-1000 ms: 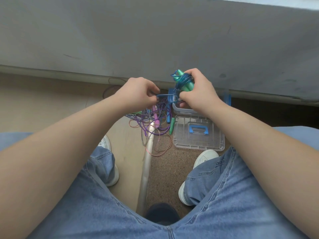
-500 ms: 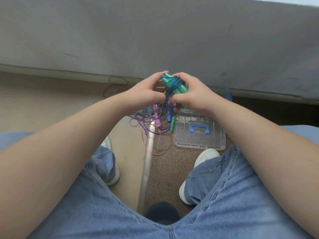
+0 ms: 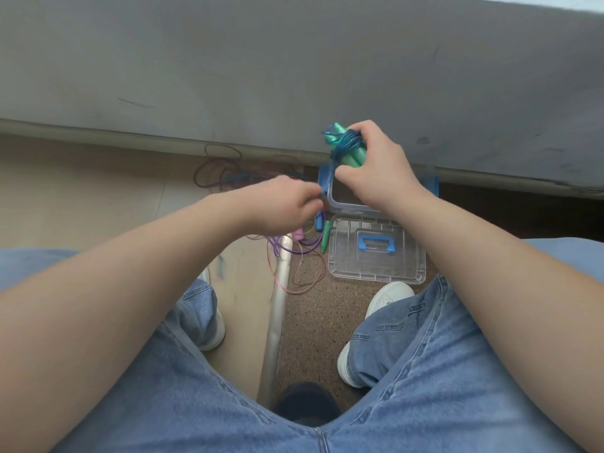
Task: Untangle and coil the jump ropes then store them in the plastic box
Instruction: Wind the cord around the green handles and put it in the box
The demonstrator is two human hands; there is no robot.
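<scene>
My right hand (image 3: 376, 168) grips a jump rope bundle (image 3: 346, 147): two green handles with blue cord wound around them, held above the clear plastic box (image 3: 340, 204). My left hand (image 3: 284, 204) is lower and to the left, blurred, its fingers pinched on the blue cord's loose end. Under the left hand a tangle of purple, pink and blue ropes (image 3: 294, 246) lies on the floor, partly hidden. The box's clear lid (image 3: 376, 253) with a blue handle lies flat in front of the box.
A grey wall (image 3: 294, 60) rises right behind the box. A silver floor strip (image 3: 277, 308) runs between my feet. White shoes (image 3: 385, 295) and jeans-clad knees fill the lower view. Dark rope loops (image 3: 215, 168) lie at the wall's foot.
My left hand has dropped down and left away from the bundle, drawing the cord end with it. My right hand has stayed up with the wound handles.
</scene>
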